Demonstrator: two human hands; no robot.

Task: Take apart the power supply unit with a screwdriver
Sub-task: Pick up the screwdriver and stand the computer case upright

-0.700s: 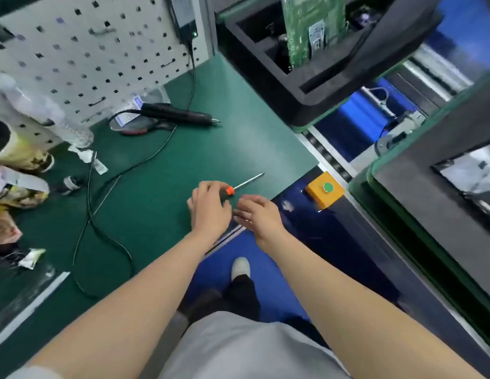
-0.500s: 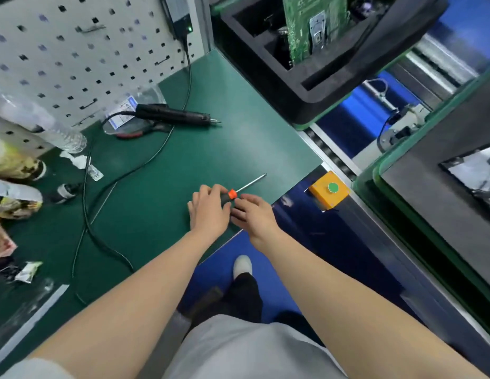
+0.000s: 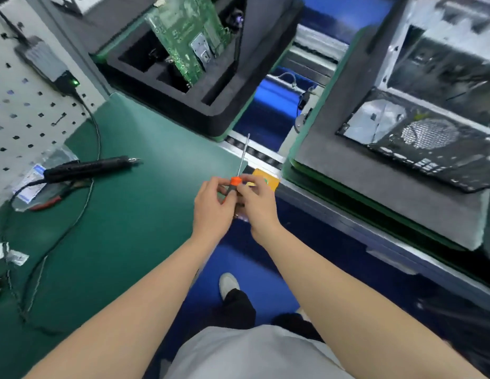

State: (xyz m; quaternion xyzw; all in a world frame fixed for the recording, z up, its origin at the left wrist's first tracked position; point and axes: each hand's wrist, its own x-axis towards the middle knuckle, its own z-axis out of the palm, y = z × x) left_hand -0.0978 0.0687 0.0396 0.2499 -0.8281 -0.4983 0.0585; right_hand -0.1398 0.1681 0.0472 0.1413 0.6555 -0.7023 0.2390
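Screwdriver (image 3: pixel 239 170) sits between your two hands above the near right corner of the green mat (image 3: pixel 145 203): orange collar, dark handle, thin bright metal shaft pointing far, toward the roller track. Your left hand (image 3: pixel 212 207) pinches the handle from the left; your right hand (image 3: pixel 256 205) closes its fingertips on the collar from the right. Both hands grasp the tool. Computer case (image 3: pixel 427 140), black perforated sheet metal with a round mesh grille, lies on grey foam (image 3: pixel 348 187) at far right, well apart from the tool. A green circuit board (image 3: pixel 190 36) stands tilted in a black foam tray. A black corded electric driver (image 3: pixel 88 168) lies on the mat at left.
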